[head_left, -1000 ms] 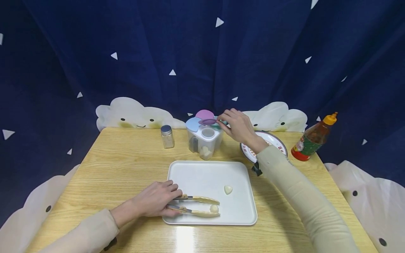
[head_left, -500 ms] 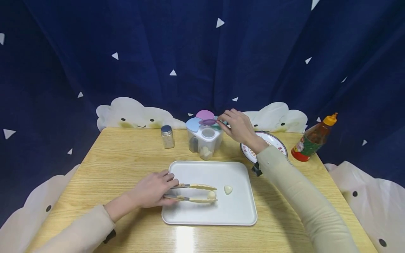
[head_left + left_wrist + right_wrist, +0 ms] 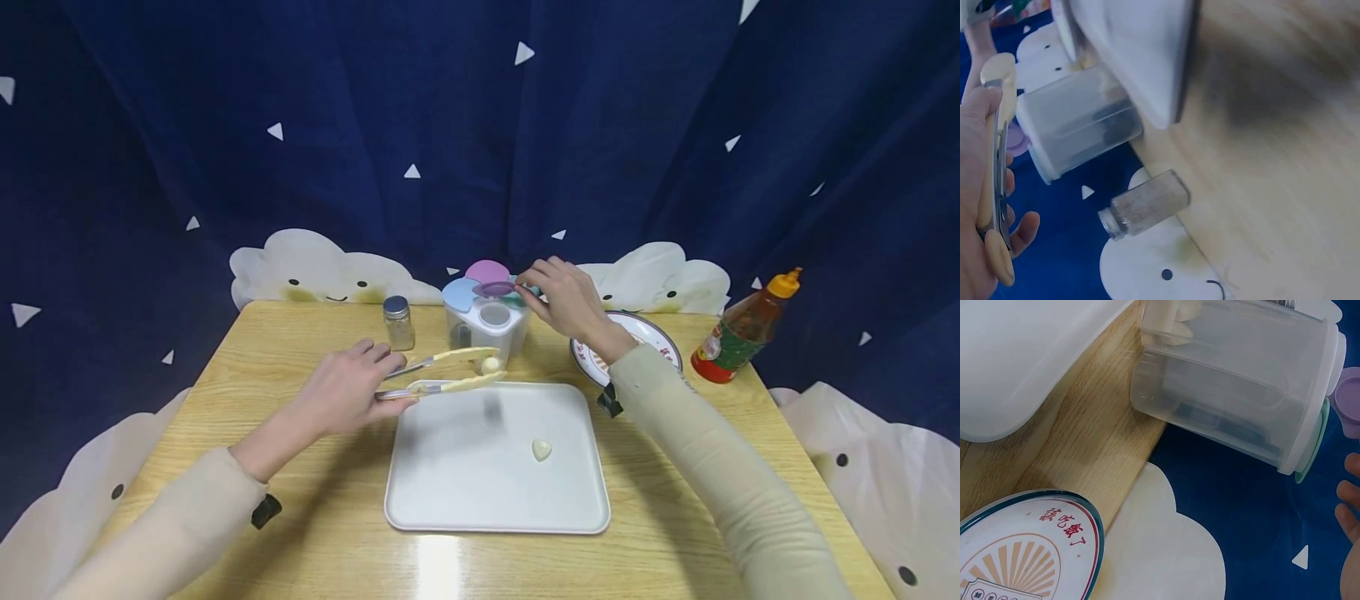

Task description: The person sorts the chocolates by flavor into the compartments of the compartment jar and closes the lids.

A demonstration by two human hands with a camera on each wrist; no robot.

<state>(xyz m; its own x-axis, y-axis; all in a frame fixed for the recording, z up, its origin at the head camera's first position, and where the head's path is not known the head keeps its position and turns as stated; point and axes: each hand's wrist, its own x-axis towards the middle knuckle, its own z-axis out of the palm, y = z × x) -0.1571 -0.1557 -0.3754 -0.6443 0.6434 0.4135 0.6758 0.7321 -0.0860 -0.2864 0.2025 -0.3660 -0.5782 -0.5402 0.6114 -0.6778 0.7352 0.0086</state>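
Tongs [image 3: 450,372]: cream-yellow arms, silver metal spine. Tray [image 3: 450,500]: plain white. Seasoning container [image 3: 480,329]: clear body, lids purple [image 3: 495,289], pink and pale blue. Plate [image 3: 660,337] at 3 o'clock of it: white, dark green rim, red characters. Sauce bottle [image 3: 742,329]: reddish-brown, orange cap. Backdrop [image 3: 480,125]: navy with white triangles. Table [image 3: 300,333]: light wood grain.

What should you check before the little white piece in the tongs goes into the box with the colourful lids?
1. Tongs held firmly by the left hand: ok.
2. White piece sits between the tong tips: ok.
3. Purple lid held up by the right hand: ok.
4. Opening of the container uncovered: ok.
5. Piece directly over the opening: not ok, it is in front of the container.
6. Room inside that compartment: cannot tell.
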